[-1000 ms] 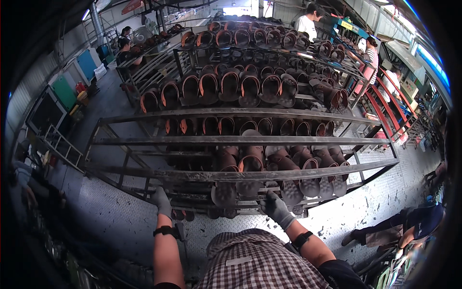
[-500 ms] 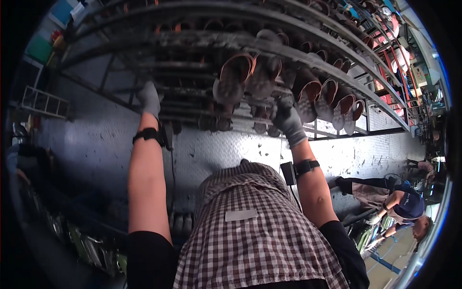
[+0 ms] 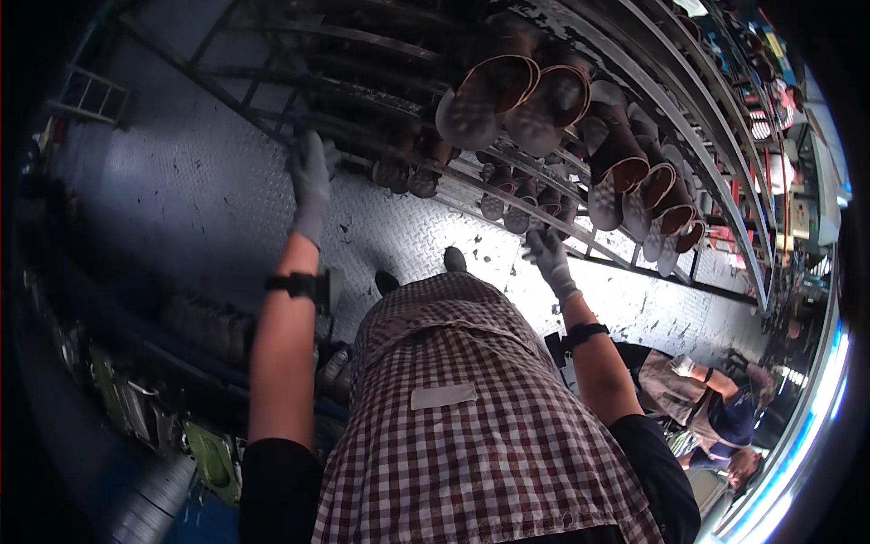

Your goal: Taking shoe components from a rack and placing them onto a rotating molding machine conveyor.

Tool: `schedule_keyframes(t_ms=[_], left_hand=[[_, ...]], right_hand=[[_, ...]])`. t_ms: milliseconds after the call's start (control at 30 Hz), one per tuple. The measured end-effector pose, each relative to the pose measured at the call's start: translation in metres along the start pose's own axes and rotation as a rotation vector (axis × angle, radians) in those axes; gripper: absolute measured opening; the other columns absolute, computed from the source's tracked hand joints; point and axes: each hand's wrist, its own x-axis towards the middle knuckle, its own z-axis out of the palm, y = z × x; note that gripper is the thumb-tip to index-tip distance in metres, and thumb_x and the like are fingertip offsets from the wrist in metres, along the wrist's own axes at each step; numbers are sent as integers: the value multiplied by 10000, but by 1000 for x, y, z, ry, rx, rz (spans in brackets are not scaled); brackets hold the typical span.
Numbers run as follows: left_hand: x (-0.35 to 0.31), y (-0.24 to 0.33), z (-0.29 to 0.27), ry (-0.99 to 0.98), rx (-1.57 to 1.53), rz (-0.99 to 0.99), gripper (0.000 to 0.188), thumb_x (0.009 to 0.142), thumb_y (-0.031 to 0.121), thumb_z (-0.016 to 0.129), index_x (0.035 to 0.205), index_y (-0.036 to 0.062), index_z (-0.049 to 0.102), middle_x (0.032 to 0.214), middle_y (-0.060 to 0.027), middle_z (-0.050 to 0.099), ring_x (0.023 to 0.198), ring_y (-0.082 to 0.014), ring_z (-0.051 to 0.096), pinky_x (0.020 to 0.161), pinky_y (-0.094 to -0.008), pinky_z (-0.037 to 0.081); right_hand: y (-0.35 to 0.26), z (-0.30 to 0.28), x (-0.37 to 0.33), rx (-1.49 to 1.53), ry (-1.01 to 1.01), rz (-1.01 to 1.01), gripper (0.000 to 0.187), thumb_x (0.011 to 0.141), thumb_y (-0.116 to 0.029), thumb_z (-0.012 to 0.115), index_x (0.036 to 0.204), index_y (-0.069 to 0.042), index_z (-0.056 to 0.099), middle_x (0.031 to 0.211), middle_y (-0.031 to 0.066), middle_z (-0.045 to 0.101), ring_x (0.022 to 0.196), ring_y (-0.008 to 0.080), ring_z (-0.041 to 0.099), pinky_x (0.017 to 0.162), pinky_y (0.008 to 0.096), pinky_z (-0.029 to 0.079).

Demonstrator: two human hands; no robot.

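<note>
A dark metal rack (image 3: pixel 399 145) fills the far side, its bars holding several dark clogs (image 3: pixel 471 118) with brown-edged openings. My left hand (image 3: pixel 311 181), in a grey glove, is at the rack's near left bar. Its fingers point away from me and look stretched out and slightly apart, with nothing visible in them. My right hand (image 3: pixel 549 260), also gloved in grey, is by the lower near bar, just below a row of clogs. Its fingers are spread and somewhat bent, and no clog is in them. Whether either hand touches a bar is hard to tell.
Grey patterned metal floor (image 3: pixel 190 195) lies between me and the rack. Behind me on the left stand machinery and green mould-like parts (image 3: pixel 213 462). A co-worker (image 3: pixel 725 408) in a dark shirt is at the right. A small metal frame (image 3: pixel 91 95) stands far left.
My view has turned, so the rack now slants down to the right. My right hand has come nearer, away from the clogs, and its fingers have spread. The co-worker's posture has changed.
</note>
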Motion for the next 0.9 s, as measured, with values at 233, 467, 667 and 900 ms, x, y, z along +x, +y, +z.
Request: schedule_keyframes(t_ms=[233,467,667,900], left_hand=[[-137,-189,-8,-5,512,-421,590,967,396,647,1440,54,560,1192,-164,749,1169,-318,695,1020,-414,518],[-197,-233,-12,219,469,-392,585,957,413,657,1419,60,600,1335,-216,672,1152,-353,693,1013,-462,534],[-174,-217,-52,381,546,-334,528,961,394,671,1366,57,640,1284,-241,690,1170,-364,690,1007,-476,544],[-75,-177,-101,232,720,-226,533,964,354,677,1386,31,632,1369,-236,666,1273,-402,644,1083,-469,518]], right_hand=[[111,-67,15,-266,-98,779,487,1035,-482,629,1370,-131,588,1078,119,747,773,257,730,643,412,496],[94,7,79,-359,-492,625,355,1012,-352,673,1277,-119,627,900,83,737,634,181,695,544,323,520],[76,173,105,-337,-683,454,326,1062,-292,653,1319,-103,588,944,71,707,700,149,694,550,279,511],[69,302,135,-637,-421,443,607,1004,-339,654,1525,-75,488,1075,97,708,759,185,713,565,319,535]])
